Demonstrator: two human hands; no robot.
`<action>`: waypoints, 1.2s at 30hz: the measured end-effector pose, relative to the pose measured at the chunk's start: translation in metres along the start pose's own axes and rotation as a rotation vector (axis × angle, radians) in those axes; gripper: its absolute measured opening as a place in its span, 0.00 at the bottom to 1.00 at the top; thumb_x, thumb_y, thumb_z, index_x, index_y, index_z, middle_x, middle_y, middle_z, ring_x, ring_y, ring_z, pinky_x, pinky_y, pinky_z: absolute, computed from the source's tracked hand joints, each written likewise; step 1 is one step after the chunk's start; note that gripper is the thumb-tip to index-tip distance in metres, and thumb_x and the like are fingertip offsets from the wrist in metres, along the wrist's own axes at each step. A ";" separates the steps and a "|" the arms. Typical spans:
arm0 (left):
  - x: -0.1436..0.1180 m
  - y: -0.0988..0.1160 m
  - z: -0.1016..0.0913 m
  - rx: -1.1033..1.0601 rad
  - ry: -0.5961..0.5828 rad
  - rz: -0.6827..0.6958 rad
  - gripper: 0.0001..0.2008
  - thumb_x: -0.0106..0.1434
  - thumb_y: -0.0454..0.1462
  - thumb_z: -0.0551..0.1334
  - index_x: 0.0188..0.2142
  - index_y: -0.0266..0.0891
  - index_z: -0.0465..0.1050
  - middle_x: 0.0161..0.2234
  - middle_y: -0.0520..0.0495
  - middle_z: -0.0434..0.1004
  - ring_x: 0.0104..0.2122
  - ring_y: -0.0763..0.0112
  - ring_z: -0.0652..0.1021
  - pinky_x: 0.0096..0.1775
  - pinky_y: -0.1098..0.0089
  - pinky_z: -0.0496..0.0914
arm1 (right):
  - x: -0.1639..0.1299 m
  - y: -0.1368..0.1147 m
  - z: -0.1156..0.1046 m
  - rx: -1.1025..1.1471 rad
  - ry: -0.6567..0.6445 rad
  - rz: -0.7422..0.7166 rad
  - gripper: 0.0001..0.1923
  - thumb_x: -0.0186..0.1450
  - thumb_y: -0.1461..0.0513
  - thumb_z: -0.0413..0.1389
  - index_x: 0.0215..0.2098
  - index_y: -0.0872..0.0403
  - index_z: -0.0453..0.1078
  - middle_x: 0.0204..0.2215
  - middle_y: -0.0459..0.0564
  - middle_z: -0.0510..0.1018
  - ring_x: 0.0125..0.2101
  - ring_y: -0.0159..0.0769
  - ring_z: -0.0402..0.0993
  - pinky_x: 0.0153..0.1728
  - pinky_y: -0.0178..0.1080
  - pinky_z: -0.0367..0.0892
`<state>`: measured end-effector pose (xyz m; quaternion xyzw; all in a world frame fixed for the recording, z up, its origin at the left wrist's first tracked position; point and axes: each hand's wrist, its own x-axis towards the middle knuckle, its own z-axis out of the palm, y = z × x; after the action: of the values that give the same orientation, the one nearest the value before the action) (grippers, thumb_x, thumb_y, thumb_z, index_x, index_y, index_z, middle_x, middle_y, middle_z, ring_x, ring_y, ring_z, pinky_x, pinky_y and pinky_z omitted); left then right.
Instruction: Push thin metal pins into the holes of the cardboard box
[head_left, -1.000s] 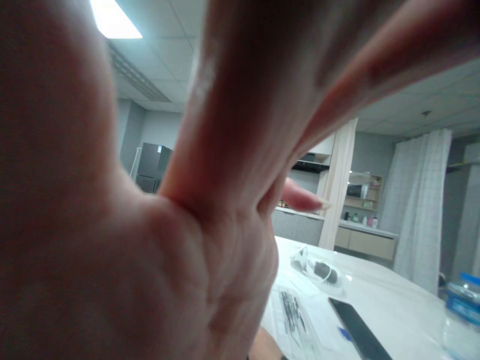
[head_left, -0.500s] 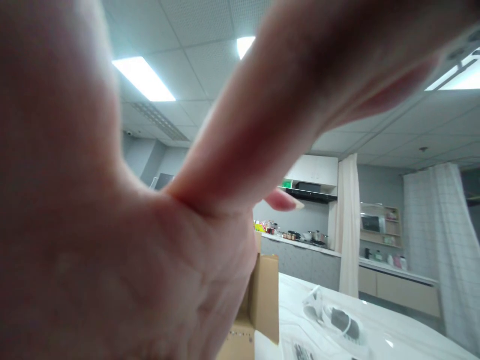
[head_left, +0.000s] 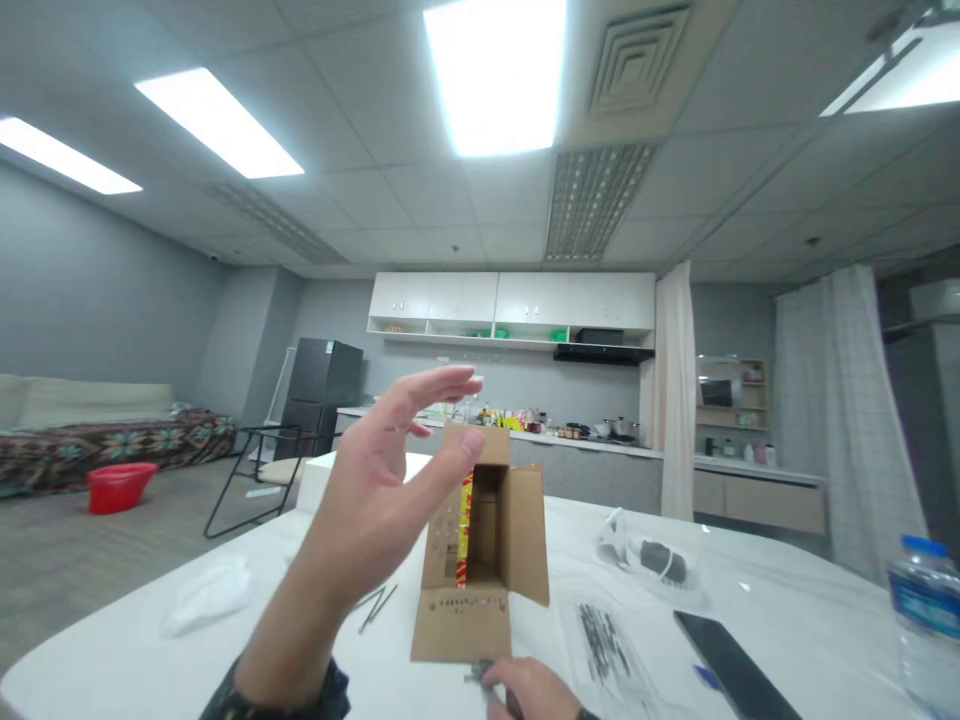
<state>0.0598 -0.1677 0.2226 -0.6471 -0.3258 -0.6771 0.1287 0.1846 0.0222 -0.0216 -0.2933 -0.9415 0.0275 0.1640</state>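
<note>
Left hand [head_left: 375, 500] is up w/ fingers spread, holding nothing, just in front of the open brown cardboard box [head_left: 480, 550] standing upright on the white bench [head_left: 787, 610]. Right hand [head_left: 529, 690] sits below the box at the frame edge, pinching a small metal bit [head_left: 476, 675] by the look of it, tbh can't tell for sure.

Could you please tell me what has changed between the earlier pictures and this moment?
The left hand, which filled the picture close to the camera, has drawn away and now hangs open beside the open cardboard box, holding nothing. That uncovers the box and the right hand low at its base. The white table, the phone, the water bottle and the bagged item lie as before.
</note>
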 end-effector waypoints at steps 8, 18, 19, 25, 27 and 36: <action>-0.051 -0.117 0.030 0.180 -0.197 -0.369 0.13 0.59 0.42 0.57 0.41 0.40 0.73 0.42 0.47 0.76 0.43 0.67 0.74 0.46 0.64 0.68 | -0.025 -0.011 0.000 0.141 0.070 0.133 0.16 0.59 0.60 0.48 0.41 0.51 0.73 0.27 0.49 0.76 0.32 0.38 0.69 0.37 0.38 0.61; -0.147 -0.201 0.062 0.571 -0.331 -0.407 0.12 0.58 0.33 0.53 0.39 0.43 0.71 0.42 0.48 0.74 0.46 0.65 0.71 0.48 0.61 0.62 | -0.022 -0.010 -0.005 0.124 0.051 0.085 0.15 0.59 0.61 0.49 0.41 0.52 0.73 0.24 0.46 0.74 0.28 0.35 0.67 0.33 0.36 0.58; -0.151 -0.202 0.062 0.595 -0.359 -0.386 0.11 0.58 0.33 0.54 0.39 0.43 0.71 0.42 0.48 0.74 0.46 0.65 0.71 0.47 0.61 0.62 | -0.023 -0.011 -0.005 0.122 0.045 0.083 0.15 0.59 0.61 0.49 0.41 0.52 0.73 0.24 0.46 0.74 0.28 0.35 0.67 0.33 0.36 0.58; -0.161 -0.198 0.062 0.682 -0.484 -0.276 0.10 0.60 0.36 0.53 0.39 0.44 0.71 0.42 0.48 0.72 0.45 0.63 0.69 0.44 0.61 0.59 | -0.024 -0.017 -0.012 0.130 0.040 0.096 0.16 0.58 0.61 0.49 0.42 0.52 0.73 0.24 0.47 0.75 0.29 0.36 0.68 0.32 0.35 0.58; -0.164 -0.199 0.064 0.690 -0.534 -0.256 0.10 0.59 0.36 0.55 0.40 0.45 0.70 0.41 0.49 0.71 0.45 0.63 0.69 0.44 0.60 0.59 | -0.023 -0.018 -0.012 0.134 0.057 0.094 0.16 0.58 0.61 0.49 0.42 0.52 0.73 0.25 0.48 0.75 0.29 0.36 0.68 0.32 0.35 0.58; -0.173 -0.204 0.068 0.781 -0.635 -0.289 0.10 0.61 0.38 0.52 0.40 0.43 0.70 0.41 0.46 0.70 0.45 0.61 0.67 0.43 0.60 0.58 | -0.022 -0.019 -0.012 0.120 0.055 0.102 0.16 0.58 0.60 0.49 0.42 0.52 0.73 0.25 0.47 0.75 0.30 0.36 0.69 0.32 0.35 0.58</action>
<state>0.0147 -0.0148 -0.0033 -0.6729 -0.6630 -0.2864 0.1602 0.1955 -0.0066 -0.0145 -0.3311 -0.9171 0.0843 0.2054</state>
